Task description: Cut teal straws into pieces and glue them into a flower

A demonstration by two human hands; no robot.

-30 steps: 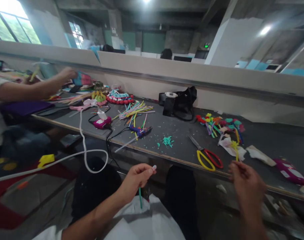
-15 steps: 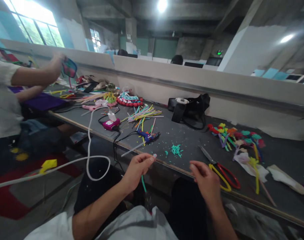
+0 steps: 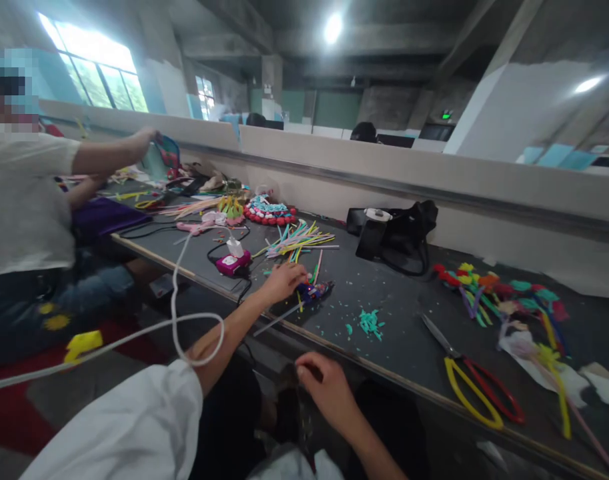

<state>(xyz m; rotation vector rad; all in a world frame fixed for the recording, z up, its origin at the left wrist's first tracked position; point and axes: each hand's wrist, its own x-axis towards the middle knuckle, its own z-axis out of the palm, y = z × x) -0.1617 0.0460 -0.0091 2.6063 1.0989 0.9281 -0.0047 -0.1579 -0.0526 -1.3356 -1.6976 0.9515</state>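
My left hand (image 3: 284, 281) reaches over the table beside a blue glue gun (image 3: 313, 292), its fingers bent together. A tiny pale bit shows at the fingertips, too small to name. My right hand (image 3: 329, 387) hovers above my lap in front of the table edge, loosely curled, thumb a little apart from the index finger, with nothing visible between them. A pile of green clippings (image 3: 371, 323) lies between the glue gun and a pair of scissors (image 3: 451, 353) with yellow and red handles. Behind my left hand lies a bundle of coloured pipe cleaners (image 3: 301, 239).
A white cable (image 3: 173, 293) loops across in front of my left forearm. On the table are a magenta power adapter (image 3: 233, 263), a black bag (image 3: 417, 230), coloured pipe-cleaner flowers (image 3: 494, 287) and a beaded piece (image 3: 269, 212). A co-worker (image 3: 29, 193) sits at the left.
My left hand has moved from the table edge forward to the glue gun; the green stem under it no longer shows. My right hand has moved left and down. The view has shifted slightly.
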